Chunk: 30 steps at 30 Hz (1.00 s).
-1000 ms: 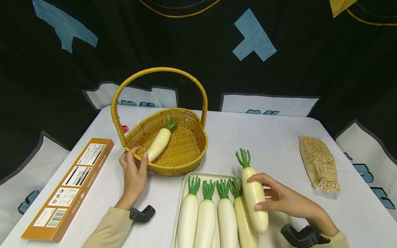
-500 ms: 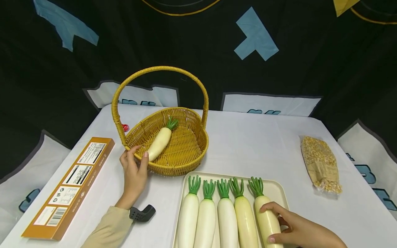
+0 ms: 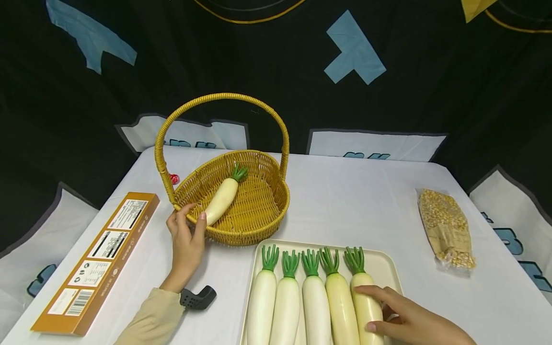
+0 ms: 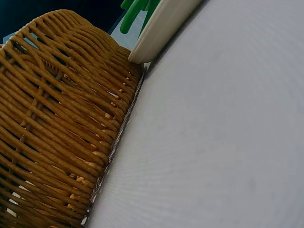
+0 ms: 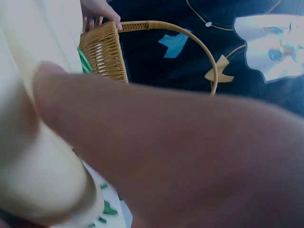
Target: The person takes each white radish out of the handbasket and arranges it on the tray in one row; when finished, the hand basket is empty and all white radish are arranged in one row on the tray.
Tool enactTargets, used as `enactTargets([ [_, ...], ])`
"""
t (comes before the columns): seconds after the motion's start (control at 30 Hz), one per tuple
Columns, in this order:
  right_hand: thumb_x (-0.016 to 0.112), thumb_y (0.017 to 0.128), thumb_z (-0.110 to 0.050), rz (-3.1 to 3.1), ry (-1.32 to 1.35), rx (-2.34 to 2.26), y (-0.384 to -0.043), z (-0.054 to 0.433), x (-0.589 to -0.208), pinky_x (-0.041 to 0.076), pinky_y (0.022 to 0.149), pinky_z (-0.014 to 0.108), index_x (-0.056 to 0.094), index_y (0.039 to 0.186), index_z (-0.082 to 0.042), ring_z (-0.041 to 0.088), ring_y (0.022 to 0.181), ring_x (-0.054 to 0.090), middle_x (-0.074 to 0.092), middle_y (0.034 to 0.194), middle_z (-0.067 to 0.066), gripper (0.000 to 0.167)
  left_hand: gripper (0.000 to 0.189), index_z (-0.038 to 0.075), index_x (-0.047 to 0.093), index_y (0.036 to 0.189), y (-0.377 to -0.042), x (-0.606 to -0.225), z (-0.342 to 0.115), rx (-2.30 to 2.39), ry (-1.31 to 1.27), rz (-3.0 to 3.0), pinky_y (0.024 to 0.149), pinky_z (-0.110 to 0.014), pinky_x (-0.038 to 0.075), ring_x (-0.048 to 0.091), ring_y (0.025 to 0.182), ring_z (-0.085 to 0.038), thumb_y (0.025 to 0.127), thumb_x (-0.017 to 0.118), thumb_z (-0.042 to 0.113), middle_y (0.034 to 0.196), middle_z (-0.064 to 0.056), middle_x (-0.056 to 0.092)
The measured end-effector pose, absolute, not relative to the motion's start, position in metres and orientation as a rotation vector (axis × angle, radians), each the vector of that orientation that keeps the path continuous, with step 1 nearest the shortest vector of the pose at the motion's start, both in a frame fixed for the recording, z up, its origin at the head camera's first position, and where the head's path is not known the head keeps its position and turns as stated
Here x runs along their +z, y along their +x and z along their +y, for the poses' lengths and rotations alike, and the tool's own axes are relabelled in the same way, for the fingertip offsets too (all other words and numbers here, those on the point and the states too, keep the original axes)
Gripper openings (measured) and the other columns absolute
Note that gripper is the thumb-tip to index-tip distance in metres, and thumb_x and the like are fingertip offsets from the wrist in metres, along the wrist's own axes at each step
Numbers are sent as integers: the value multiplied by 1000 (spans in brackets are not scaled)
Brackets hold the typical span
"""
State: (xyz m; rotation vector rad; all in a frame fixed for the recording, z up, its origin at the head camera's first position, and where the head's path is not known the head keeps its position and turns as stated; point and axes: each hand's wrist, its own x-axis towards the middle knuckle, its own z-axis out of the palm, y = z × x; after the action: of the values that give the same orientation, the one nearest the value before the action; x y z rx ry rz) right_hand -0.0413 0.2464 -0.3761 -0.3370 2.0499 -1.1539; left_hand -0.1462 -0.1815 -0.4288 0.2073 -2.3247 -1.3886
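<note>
My left hand (image 3: 185,247) holds the near-left rim of a yellow wicker basket (image 3: 241,237) with a tall arched handle. One white radish (image 3: 223,199) with a green top lies inside it. At the lower right, my right hand (image 3: 405,314) grips the rightmost radish (image 3: 365,299) of a row in a cream tray (image 3: 388,266), thumb and fingers on opposite sides. That radish lies beside the others, stem pointing away from me. In the right wrist view the thumb (image 5: 118,114) lies along the pale radish (image 5: 42,171). The left wrist view shows the basket's woven side (image 4: 61,104).
Several other radishes (image 3: 316,306) lie side by side in the tray, in front of the basket. To the left is a long orange-brown box (image 3: 97,263); at the right, a bag of yellow kernels (image 3: 446,227). A small red item (image 3: 174,179) sits behind the basket's left side.
My right hand has lowered the radish from above the tray into its right side, then shifted slightly left with it. The left hand and basket have stayed put.
</note>
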Motion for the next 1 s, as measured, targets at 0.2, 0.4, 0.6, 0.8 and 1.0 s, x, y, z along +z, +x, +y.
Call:
enactTargets([
  [0.2,50,92,-29,2063,-288,-1143,-40,244,-370,47,71,22,23,142,-31,13,92,52,41,122,14,57,41,11,36,129,-145,-427,-182,-1390,205,-2316,82,-44,29,35,104,-34,94,42,33,131,-22,19],
  [0.4,51,91,-33,2101,-203,-1095,-43,245,-367,50,70,35,20,144,-27,20,94,53,49,115,11,61,41,11,36,129,-144,-428,-182,-1395,214,-2322,81,-43,29,36,101,-33,94,42,32,131,-22,19],
  [0.6,49,92,-36,2233,-230,-1022,-52,251,-361,48,72,42,20,143,-24,16,99,52,41,130,17,60,41,13,35,129,-144,-428,-182,-1413,200,-2325,88,-50,29,35,110,-37,94,42,34,132,-21,18],
  [0.8,47,94,-30,2434,-471,-959,-68,253,-348,42,66,25,22,143,-23,4,90,53,50,113,10,55,41,13,35,129,-144,-428,-182,-1417,206,-2324,89,-52,29,35,111,-38,94,42,34,132,-21,18],
  [1.0,47,94,-20,2472,-661,-1168,-89,236,-344,45,77,22,31,137,-22,5,93,55,56,104,6,46,41,12,36,129,-146,-428,-181,-1412,197,-2317,85,-47,29,36,107,-36,94,43,32,132,-22,19],
])
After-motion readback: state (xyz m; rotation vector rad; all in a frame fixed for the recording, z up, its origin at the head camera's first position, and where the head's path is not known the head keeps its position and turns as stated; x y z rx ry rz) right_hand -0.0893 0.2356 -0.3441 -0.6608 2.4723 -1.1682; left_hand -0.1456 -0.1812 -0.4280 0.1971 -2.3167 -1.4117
